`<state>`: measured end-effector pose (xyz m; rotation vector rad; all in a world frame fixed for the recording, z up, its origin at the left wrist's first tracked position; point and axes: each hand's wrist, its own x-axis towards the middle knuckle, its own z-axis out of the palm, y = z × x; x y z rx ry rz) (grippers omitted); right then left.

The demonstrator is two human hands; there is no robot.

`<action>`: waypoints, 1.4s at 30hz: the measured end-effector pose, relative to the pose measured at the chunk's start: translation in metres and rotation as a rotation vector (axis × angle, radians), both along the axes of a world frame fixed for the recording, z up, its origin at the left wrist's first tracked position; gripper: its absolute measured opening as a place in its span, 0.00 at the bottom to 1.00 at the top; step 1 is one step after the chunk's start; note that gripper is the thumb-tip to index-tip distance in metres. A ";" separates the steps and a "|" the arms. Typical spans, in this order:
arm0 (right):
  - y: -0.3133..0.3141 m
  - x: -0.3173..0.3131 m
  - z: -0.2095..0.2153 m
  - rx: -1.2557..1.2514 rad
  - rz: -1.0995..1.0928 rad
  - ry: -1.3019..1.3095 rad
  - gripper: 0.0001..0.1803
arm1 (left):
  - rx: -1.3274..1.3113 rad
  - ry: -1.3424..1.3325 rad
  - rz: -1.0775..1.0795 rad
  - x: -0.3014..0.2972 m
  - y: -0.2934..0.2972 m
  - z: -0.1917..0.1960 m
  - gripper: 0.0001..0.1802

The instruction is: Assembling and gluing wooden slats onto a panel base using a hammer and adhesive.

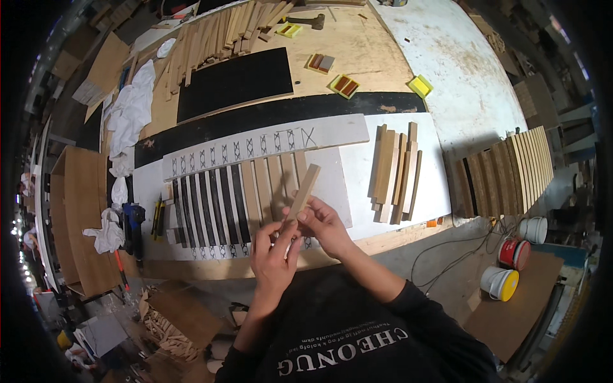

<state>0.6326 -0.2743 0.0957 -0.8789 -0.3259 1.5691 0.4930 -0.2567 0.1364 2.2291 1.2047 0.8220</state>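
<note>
A light wooden strip (306, 186) is held tilted above the bench, its upper end pointing away from me. My right hand (324, 228) is closed around its lower part, thumb on top. At the strip's near end, my left hand (273, 256) has its fingers curled against it; they partly hide that end. Below lies a row of spaced strips, several dark ones (216, 204) on the left and several pale wooden ones (260, 185) to their right. Behind the row runs a pale board (249, 145) with hand-drawn cross marks.
Loose wooden strips (399, 172) lie right of my hands, with a slatted stack (504, 171) farther right. A blue-black power tool (133, 223) and white cloths (133, 105) are at left. Yellow trays (345, 86), a hammer (310, 22) and piled wood (223, 32) lie beyond. Buckets (500, 283) stand below right.
</note>
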 end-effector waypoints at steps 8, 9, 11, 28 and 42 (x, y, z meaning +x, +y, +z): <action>-0.004 0.001 -0.004 0.025 0.075 -0.285 0.22 | -0.340 -0.214 0.133 -0.016 0.016 -0.007 0.13; -0.006 0.003 -0.004 0.074 0.020 -0.543 0.23 | -0.312 -0.257 0.213 -0.024 0.019 -0.016 0.15; -0.003 0.029 0.004 0.165 -0.160 -1.177 0.30 | -0.188 -0.160 0.370 -0.047 0.029 -0.032 0.17; -0.036 0.160 -0.031 -0.502 -0.104 -2.136 0.44 | 0.001 0.106 0.300 -0.057 0.063 -0.086 0.17; -0.028 0.151 -0.009 -0.582 0.036 -1.942 0.50 | 0.081 0.191 0.304 -0.055 0.061 -0.083 0.21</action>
